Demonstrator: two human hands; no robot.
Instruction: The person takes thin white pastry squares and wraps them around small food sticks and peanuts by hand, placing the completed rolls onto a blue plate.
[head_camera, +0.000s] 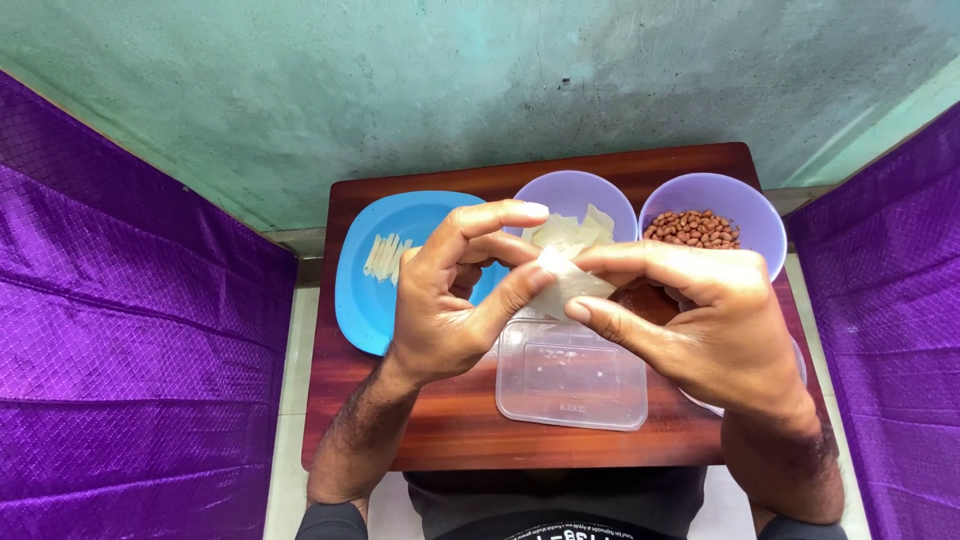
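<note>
Seen from above, a person's left hand (450, 295) and right hand (700, 320) meet over a small dark wooden table (460, 420), both closed on one pale, thin dough sheet (568, 283) held in the air between them. The sheet sits at the fingertips: the left thumb presses its near-left edge from below while the left forefinger curls over the top, and the right forefinger and thumb pinch its right side, so only a crumpled middle patch shows between the two grips. Directly under the hands lies a clear rectangular plastic container (572, 378), apart from the sheet. Behind the hands stands a lilac bowl (570, 192) holding more pale sheets (575, 232), and just beside it, to the right, a second lilac bowl (735, 205) filled with reddish-brown peanuts (695, 228). At the table's left a blue plate (365, 300) carries a short row of folded pale strips (385, 256). Purple quilted cloth (130, 330) hangs on either side, with a green wall (450, 80) beyond.
</note>
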